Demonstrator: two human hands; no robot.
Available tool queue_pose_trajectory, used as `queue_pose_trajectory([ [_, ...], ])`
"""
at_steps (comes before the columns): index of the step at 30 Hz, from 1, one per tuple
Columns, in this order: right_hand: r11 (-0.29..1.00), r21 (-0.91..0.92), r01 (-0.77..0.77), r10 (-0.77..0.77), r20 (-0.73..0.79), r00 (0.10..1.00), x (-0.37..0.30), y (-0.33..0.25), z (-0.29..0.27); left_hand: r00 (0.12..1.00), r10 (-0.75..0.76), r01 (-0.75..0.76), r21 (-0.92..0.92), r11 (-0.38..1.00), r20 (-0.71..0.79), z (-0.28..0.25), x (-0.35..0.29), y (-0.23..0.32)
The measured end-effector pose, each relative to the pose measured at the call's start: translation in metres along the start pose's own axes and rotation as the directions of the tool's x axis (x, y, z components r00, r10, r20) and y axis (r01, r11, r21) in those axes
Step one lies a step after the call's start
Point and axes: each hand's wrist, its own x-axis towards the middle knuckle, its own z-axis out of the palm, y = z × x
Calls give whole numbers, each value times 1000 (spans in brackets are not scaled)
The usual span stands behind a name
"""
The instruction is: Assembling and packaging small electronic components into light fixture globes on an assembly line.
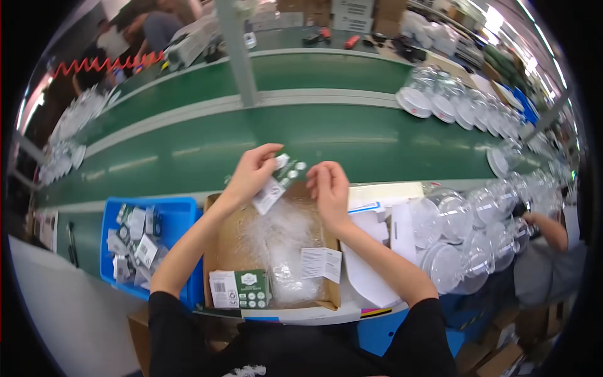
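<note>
Left fingers pinch a light card box above a tray of clear plastic

The left hand (pixel 251 173) has its fingers closed on a small green-and-white card box (pixel 270 196), which slants out between the two hands, over the far end of a cardboard tray (pixel 221 251). The right hand (pixel 330 185) is just beside it, fingers bent; I cannot tell whether they hold anything.

The box looks very light and fairly stiff, with smooth faces that may slide a little and edges that would crease under a hard squeeze. A gentle pinch near an edge or corner should suit it best.

Below the fingers, a crinkled heap of clear plastic (pixel 276 232) fills the tray's middle and would likely cling or snag. Nearer the body lie more green-and-white boxes (pixel 254 289) and a folded leaflet (pixel 321 262). Left of the left fingers is a blue bin (pixel 111 217) of small boxes, partly hidden by the forearm. Right of the right fingers, clear jars (pixel 443 267) crowd together near another person's hand (pixel 534 218). Beyond the fingertips runs a green belt (pixel 377 144).
</note>
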Motion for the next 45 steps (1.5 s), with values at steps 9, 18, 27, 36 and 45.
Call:
queue_pose_trajectory([
  [9,914,-390,114,-7,265,964,-3,1,1,984,77,-78,-4,997,159,-5,-8,2],
  [18,986,-88,-144,149,51,988,-5,-6,-2,971,-74,109,-149,983,227,-11,-8,10],
  [27,982,-24,-186,186,235,954,1,-8,-5,886,-144,372,-491,788,441,-9,-2,2],
  [36,941,-304,-147,188,109,976,-6,-5,1,992,85,-67,-190,980,88,6,-10,-16],
  [45,954,-232,-190,250,265,931,-13,-3,0,995,91,-81,-237,968,34,12,-23,4],
])
